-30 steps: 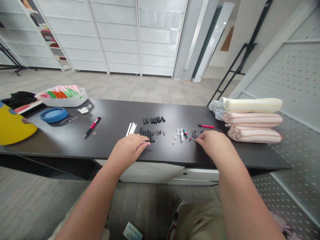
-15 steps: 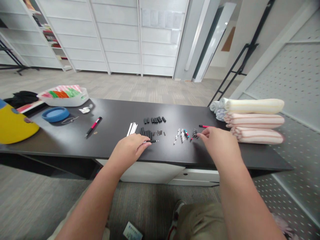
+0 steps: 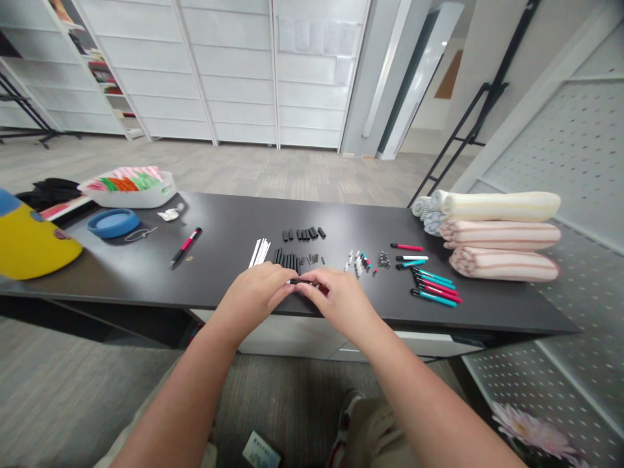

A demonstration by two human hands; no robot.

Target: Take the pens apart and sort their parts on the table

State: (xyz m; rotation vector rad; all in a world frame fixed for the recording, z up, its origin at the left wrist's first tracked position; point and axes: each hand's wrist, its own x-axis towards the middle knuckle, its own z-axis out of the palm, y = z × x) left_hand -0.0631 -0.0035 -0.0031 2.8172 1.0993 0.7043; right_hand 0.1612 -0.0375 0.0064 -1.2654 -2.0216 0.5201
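Observation:
My left hand [image 3: 256, 292] is closed around a black pen barrel [image 3: 294, 281], held level above the front of the dark table. My right hand [image 3: 336, 296] pinches its right end; whether a small part sits between those fingertips is hidden. Just behind my hands lie black barrels [image 3: 288, 260], white refill tubes [image 3: 259, 252] and small springs [image 3: 312, 259]. Short black grip sleeves [image 3: 305, 233] form a row farther back. To the right are small white and coloured pieces [image 3: 361, 261] and a pile of small metal pieces [image 3: 383, 260].
Red, blue and white pen parts [image 3: 433, 286] lie on the right, beside rolled towels [image 3: 504, 237]. A red-and-black pen [image 3: 186, 247], a blue round lid [image 3: 113, 223], a white basket [image 3: 166, 188] and a yellow item [image 3: 39, 253] occupy the left of the table [image 3: 224, 218].
My right hand has moved left from the metal pieces to the pen barrel in my left hand. The coloured pen parts it covered now show.

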